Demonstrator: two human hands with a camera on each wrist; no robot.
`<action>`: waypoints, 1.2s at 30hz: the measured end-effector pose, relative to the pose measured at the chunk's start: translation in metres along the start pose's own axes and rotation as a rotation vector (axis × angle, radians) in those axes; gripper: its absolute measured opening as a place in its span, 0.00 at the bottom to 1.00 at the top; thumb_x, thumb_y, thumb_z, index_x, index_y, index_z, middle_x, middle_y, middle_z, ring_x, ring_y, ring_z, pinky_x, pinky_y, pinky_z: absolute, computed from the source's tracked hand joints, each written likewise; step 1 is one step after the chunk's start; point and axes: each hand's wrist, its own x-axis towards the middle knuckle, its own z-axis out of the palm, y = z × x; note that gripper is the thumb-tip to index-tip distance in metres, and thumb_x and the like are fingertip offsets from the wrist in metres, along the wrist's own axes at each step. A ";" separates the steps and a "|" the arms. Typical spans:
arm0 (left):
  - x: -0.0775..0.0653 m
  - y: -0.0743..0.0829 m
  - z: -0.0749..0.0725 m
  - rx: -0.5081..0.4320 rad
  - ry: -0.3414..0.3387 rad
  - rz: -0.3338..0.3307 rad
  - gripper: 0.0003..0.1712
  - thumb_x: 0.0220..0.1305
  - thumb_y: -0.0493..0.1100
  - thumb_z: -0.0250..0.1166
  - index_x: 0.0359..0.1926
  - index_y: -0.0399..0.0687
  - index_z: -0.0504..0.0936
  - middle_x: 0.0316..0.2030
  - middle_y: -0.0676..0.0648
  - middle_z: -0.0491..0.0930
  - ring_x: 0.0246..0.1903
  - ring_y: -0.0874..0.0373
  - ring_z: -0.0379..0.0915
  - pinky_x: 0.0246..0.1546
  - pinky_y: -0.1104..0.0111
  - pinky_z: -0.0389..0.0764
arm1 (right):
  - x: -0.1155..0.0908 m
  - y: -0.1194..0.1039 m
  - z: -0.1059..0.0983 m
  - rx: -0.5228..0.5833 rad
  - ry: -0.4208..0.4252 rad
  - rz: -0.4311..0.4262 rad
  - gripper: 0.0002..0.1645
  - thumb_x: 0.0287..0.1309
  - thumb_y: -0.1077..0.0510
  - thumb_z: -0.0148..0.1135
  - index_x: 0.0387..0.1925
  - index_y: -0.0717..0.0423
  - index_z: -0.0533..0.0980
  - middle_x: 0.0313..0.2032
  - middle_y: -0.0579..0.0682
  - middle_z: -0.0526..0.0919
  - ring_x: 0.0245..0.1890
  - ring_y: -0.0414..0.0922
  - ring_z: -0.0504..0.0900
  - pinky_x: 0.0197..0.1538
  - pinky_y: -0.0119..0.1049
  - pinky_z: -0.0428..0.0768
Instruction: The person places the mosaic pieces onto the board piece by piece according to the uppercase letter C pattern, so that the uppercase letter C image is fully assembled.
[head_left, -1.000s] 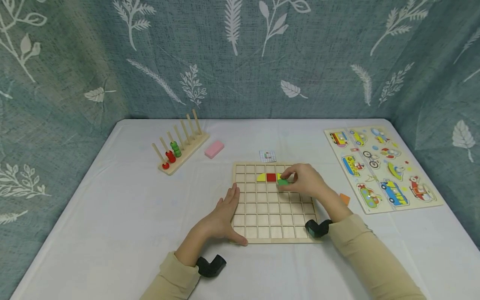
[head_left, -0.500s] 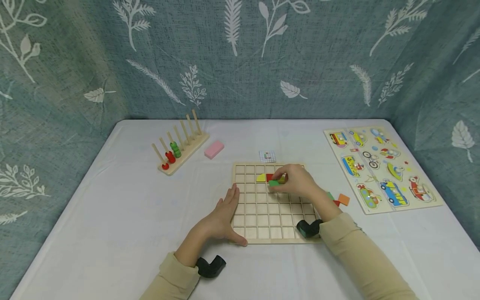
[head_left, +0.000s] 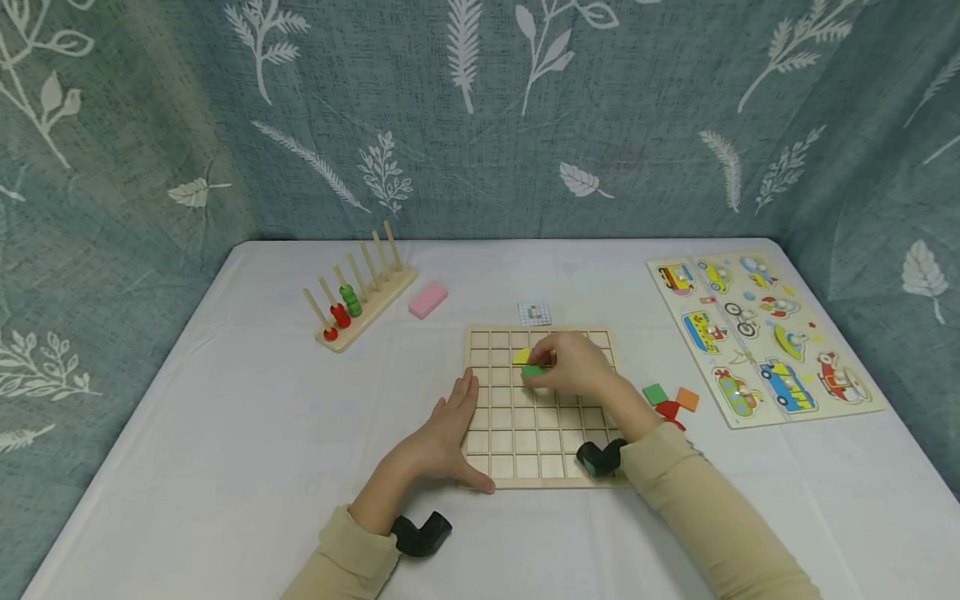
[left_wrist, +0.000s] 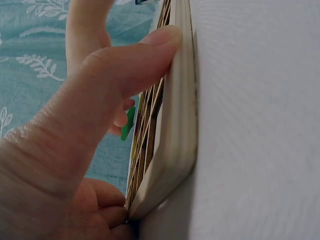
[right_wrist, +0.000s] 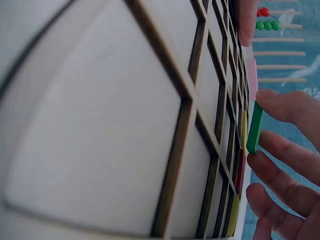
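Observation:
My right hand (head_left: 577, 364) pinches a green tile (head_left: 532, 371) between thumb and fingers, over the upper rows of a wooden grid board (head_left: 555, 483). In the right wrist view the green tile (right_wrist: 255, 128) is tilted up off the grid. A yellow tile (head_left: 521, 357) with a rounded side lies in a cell beside the fingertips. The right wrist view also shows a red tile (right_wrist: 240, 172) and another yellow tile (right_wrist: 233, 216) in that row. My left hand (head_left: 438, 437) rests along the board's left edge with straight fingers, its thumb (left_wrist: 150, 57) on the front edge.
Right of the board lie a loose green tile (head_left: 655, 394), an orange tile (head_left: 687, 399) and red pieces (head_left: 667, 409). Farther right is a vehicle puzzle board (head_left: 675, 302). A pattern card (head_left: 534, 313), pink block (head_left: 428, 300) and peg stand (head_left: 390, 292) stand behind.
My right hand has moved left along the upper rows with the green tile, from the right yellow tile toward the left one. The loose tiles at right are uncovered. My left hand stays put.

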 end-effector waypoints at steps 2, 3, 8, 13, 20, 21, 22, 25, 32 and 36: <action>0.000 0.000 0.000 -0.003 0.000 0.002 0.78 0.28 0.51 0.81 0.68 0.30 0.35 0.69 0.39 0.27 0.68 0.48 0.24 0.66 0.53 0.37 | 0.001 -0.001 0.001 -0.006 -0.004 0.006 0.13 0.42 0.51 0.72 0.30 0.53 0.82 0.30 0.44 0.81 0.32 0.40 0.76 0.37 0.36 0.74; 0.000 0.000 0.000 -0.004 0.001 0.003 0.78 0.28 0.51 0.81 0.68 0.30 0.35 0.69 0.38 0.27 0.68 0.48 0.24 0.66 0.53 0.37 | 0.002 -0.002 0.002 -0.009 -0.006 0.010 0.12 0.42 0.51 0.72 0.30 0.53 0.82 0.30 0.44 0.81 0.33 0.41 0.76 0.38 0.36 0.74; 0.000 0.000 0.000 -0.005 0.002 0.005 0.78 0.28 0.51 0.81 0.68 0.30 0.35 0.69 0.38 0.27 0.68 0.48 0.23 0.66 0.53 0.37 | 0.004 -0.005 0.003 -0.012 -0.017 0.028 0.12 0.42 0.51 0.72 0.29 0.52 0.82 0.29 0.43 0.81 0.32 0.40 0.77 0.39 0.37 0.75; 0.001 -0.001 0.001 -0.002 0.004 0.006 0.78 0.28 0.52 0.81 0.68 0.30 0.35 0.69 0.39 0.26 0.68 0.48 0.23 0.66 0.53 0.37 | 0.005 -0.008 0.004 -0.021 -0.025 0.024 0.12 0.42 0.51 0.72 0.28 0.52 0.81 0.28 0.42 0.81 0.31 0.39 0.77 0.37 0.36 0.75; 0.001 -0.001 0.001 -0.001 0.001 -0.001 0.78 0.28 0.51 0.81 0.68 0.31 0.35 0.69 0.39 0.26 0.68 0.48 0.23 0.66 0.53 0.37 | 0.006 -0.010 0.007 -0.063 -0.005 0.033 0.14 0.41 0.49 0.72 0.29 0.52 0.81 0.28 0.42 0.81 0.30 0.39 0.77 0.36 0.35 0.75; 0.001 -0.001 0.001 -0.002 -0.001 -0.003 0.78 0.28 0.51 0.81 0.68 0.31 0.35 0.69 0.39 0.26 0.68 0.49 0.23 0.66 0.53 0.37 | 0.006 -0.011 0.008 -0.071 -0.002 0.035 0.14 0.42 0.48 0.72 0.29 0.52 0.81 0.28 0.42 0.81 0.30 0.39 0.77 0.36 0.35 0.75; 0.001 -0.001 0.001 -0.002 -0.001 -0.003 0.78 0.28 0.51 0.81 0.68 0.31 0.35 0.69 0.39 0.26 0.68 0.49 0.23 0.66 0.53 0.37 | 0.007 -0.011 0.008 -0.079 0.001 0.037 0.14 0.42 0.48 0.72 0.29 0.52 0.81 0.27 0.42 0.81 0.30 0.39 0.77 0.35 0.35 0.75; 0.001 -0.001 0.001 -0.002 -0.001 -0.002 0.78 0.28 0.51 0.81 0.68 0.31 0.35 0.69 0.39 0.26 0.68 0.49 0.23 0.66 0.53 0.37 | 0.008 -0.011 0.010 -0.102 0.007 0.044 0.15 0.42 0.47 0.72 0.28 0.51 0.81 0.27 0.41 0.80 0.29 0.38 0.76 0.33 0.34 0.74; 0.001 -0.001 0.001 0.002 0.001 0.006 0.78 0.28 0.51 0.81 0.68 0.31 0.35 0.69 0.39 0.26 0.68 0.48 0.23 0.66 0.53 0.37 | 0.008 -0.013 0.011 -0.113 0.017 0.053 0.15 0.41 0.47 0.72 0.27 0.52 0.81 0.25 0.42 0.79 0.27 0.38 0.76 0.30 0.32 0.74; 0.001 -0.001 0.001 0.002 0.001 0.009 0.77 0.29 0.52 0.80 0.68 0.31 0.35 0.69 0.39 0.26 0.68 0.48 0.23 0.66 0.53 0.37 | 0.008 -0.014 0.011 -0.115 0.018 0.058 0.15 0.41 0.47 0.72 0.27 0.52 0.81 0.24 0.42 0.79 0.26 0.38 0.76 0.29 0.32 0.74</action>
